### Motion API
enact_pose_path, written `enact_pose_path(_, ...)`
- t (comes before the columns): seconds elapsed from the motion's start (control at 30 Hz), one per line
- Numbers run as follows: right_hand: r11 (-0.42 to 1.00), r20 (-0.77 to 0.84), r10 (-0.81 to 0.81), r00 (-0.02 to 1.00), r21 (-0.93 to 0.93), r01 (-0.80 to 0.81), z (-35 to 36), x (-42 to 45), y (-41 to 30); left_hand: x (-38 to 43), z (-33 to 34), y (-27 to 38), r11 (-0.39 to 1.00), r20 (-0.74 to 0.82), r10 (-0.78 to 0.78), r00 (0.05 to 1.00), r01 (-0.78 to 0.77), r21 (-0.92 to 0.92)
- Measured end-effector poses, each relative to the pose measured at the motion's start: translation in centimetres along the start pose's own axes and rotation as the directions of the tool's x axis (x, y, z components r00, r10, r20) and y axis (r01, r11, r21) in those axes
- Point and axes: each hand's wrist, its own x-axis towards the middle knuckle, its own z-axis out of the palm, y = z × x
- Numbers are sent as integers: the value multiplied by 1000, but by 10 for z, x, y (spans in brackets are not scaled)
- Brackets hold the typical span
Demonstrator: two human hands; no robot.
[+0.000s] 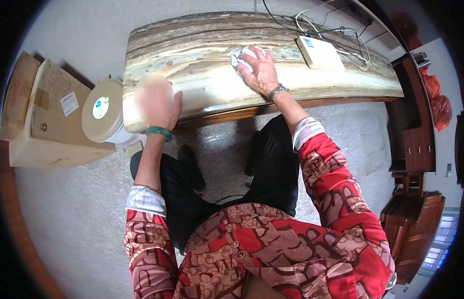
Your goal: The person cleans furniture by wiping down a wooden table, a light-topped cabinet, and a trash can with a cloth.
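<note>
My right hand (pixel 258 73) presses a crumpled white cloth or tissue (pixel 237 61) onto the glossy tabletop (pixel 202 69), its fingers curled over the wad. The top has a streaked brown, grey and cream stone-like pattern. My left hand (pixel 159 102) rests palm down at the table's near left corner, thumb held apart. A blurred patch covers its fingers, and nothing shows in its grasp. A white router-like box (pixel 319 53) lies on the table to the right of my right hand.
Black and white cables (pixel 327 31) tangle behind the box. Left of the table stand a lidded round bin (pixel 103 125) and cardboard boxes (pixel 52 112). Red plastic bags (pixel 439 106) and dark wooden furniture (pixel 411 231) are at the right. My knees are below the table's near edge.
</note>
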Motion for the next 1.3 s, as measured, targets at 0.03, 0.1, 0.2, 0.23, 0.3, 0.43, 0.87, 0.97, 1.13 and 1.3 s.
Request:
enact_pose_path(0.03, 1000, 7, -4, 1000, -3, 4, 1, 0, -10, 1, -3, 3, 1000, 10, 1, 1000, -1, -19)
enact_pose_path(0.1, 988, 122, -149, 981, 44, 145, 12, -1, -44, 3, -10, 9, 999, 19, 1, 1000, 0, -47)
enact_pose_path(0.2, 953, 72, -248, 966, 196, 230, 36, 11, -108, 2, -10, 11, 998, 65, -50, 997, 53, -42)
enact_pose_path(0.23, 937, 68, -295, 953, 215, 274, 46, 14, -120, 2, -8, 5, 999, 65, -39, 997, 38, 13)
enact_pose_path(0.3, 924, 42, -318, 947, 236, 300, 54, 16, -125, 2, -8, 5, 997, 71, -30, 997, 25, 68)
enact_pose_path(0.43, 959, -65, -250, 966, 124, 256, 49, 20, -72, 0, -10, 8, 997, 81, -71, 994, 72, -13)
enact_pose_path(0.87, 964, 36, 191, 981, -197, -180, 29, 46, 23, 2, -15, 18, 991, 29, -108, 994, 105, 86)
enact_pose_path(0.97, 999, 84, 7, 996, -43, -4, 68, 68, -50, 3, -11, 17, 992, 13, -97, 995, 96, 79)
enact_pose_path(1.13, 949, 53, -272, 961, 178, 259, 73, 38, -135, -1, -3, 9, 990, -9, -101, 995, 101, 101)
enact_pose_path(1.3, 962, 153, -144, 978, 255, 101, 16, -15, -86, -1, -6, 7, 984, 26, -125, 992, 121, 128)
